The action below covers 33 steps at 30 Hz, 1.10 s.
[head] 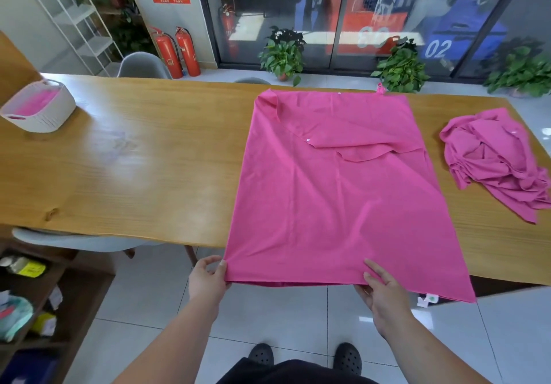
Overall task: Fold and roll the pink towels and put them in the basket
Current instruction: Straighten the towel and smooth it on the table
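A large pink towel (334,198) lies spread across the wooden table (134,159), its near edge hanging past the table's front. One far corner is folded back onto the cloth. My left hand (208,279) pinches the towel's near left corner. My right hand (383,291) grips the near edge further right, thumb on top. A crumpled heap of pink towels (495,159) sits at the table's right end. The white basket (38,115) stands at the far left of the table with pink cloth inside.
Grey chairs stand at the far side (140,65) and under the near left edge (74,240). A low shelf (38,309) with clutter is at the left. Potted plants (283,54) and fire extinguishers (176,52) line the glass wall beyond.
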Motion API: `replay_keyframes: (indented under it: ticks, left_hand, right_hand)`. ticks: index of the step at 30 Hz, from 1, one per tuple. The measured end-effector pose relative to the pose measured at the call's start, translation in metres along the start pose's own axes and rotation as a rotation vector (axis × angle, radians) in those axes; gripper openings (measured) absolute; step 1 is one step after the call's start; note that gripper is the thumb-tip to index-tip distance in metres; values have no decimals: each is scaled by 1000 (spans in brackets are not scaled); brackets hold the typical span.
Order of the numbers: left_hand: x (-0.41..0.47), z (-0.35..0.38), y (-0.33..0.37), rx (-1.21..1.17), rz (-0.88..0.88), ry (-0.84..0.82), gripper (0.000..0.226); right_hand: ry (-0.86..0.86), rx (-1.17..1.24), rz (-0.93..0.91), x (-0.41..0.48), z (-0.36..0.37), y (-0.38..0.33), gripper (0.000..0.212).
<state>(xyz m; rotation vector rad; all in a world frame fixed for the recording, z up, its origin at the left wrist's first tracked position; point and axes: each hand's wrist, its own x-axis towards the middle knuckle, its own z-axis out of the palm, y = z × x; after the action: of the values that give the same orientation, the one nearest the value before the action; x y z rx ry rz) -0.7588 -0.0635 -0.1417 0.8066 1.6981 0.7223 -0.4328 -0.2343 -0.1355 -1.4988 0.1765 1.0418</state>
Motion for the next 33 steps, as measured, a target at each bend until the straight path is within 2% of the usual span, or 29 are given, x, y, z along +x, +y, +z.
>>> replay_keyframes:
  ticks: [5, 7, 10, 12, 14, 16, 18, 21, 24, 26, 30, 32, 33]
  left_hand:
    - [1, 1, 11, 206, 99, -82, 33]
    - [5, 1, 23, 244, 131, -147, 32]
    - [3, 9, 66, -64, 119, -326, 30]
    - [-3, 13, 100, -268, 171, -446, 31]
    - [-7, 9, 116, -283, 239, -468, 33]
    - [-5, -3, 106, -22, 291, -372, 35]
    - [4, -18, 74, 303, 291, -288, 38]
    - [13, -32, 42, 443, 197, -312, 29]
    - [19, -20, 62, 388, 140, -372, 28]
    - [12, -4, 103, 231, 172, -459, 30]
    - [-14, 5, 191, -248, 334, -712, 34]
    - [-9, -3, 193, -229, 381, -691, 36]
    - [-2, -10, 181, -90, 398, -621, 35]
  right_hand:
    - [14, 40, 13, -4, 4, 0, 39]
    - [21, 69, 12, -4, 4, -1, 44]
    - [39, 149, -5, -3, 4, -5, 54]
    - [25, 227, -30, 0, 4, -8, 59]
    - [3, 285, -43, -1, 6, -11, 60]
    - [-2, 254, -36, -3, 8, -9, 61]
    - [13, 122, -34, -9, 9, -2, 61]
    - [32, -60, -64, -12, 11, 7, 62]
    - [119, -187, -108, -13, 16, 2, 64]
    - [163, -180, -110, -7, 18, -5, 69]
    - [143, 258, -107, -13, 31, -30, 65]
    - [129, 359, -114, -20, 39, -36, 63]
    - [135, 359, -108, -22, 40, -34, 63]
